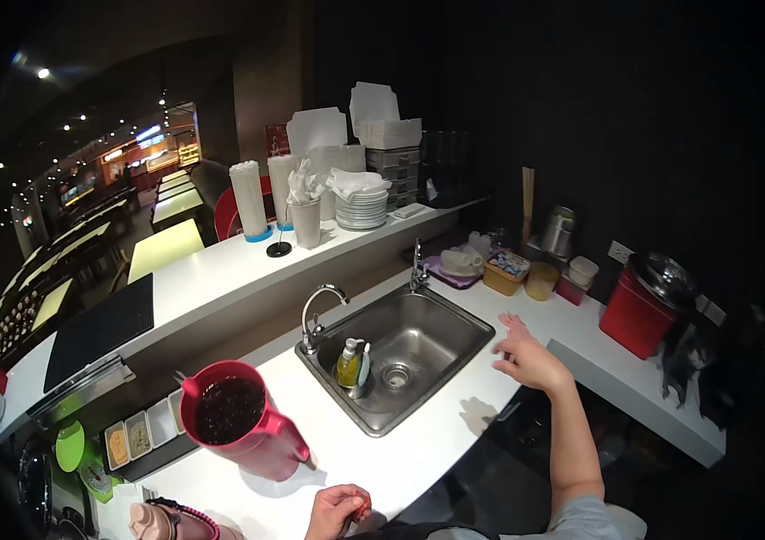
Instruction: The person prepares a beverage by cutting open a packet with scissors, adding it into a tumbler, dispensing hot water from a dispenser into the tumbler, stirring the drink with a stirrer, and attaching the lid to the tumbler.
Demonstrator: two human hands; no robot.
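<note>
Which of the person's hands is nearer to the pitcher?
Left. The left hand is near the pitcher, on its handle side; the right hand is farther off, across the sink.

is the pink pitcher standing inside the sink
No, the pink pitcher stands on the white counter, outside the sink.

Pink pitcher point(261, 457) (dark contents point(230, 410)), red bucket point(636, 317)

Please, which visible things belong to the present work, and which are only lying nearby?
Likely in use: small red item, in the left hand; pink pitcher, nearby.
Likely just nearby: stacked plates, soap bottle, green scale, red bin.
</note>
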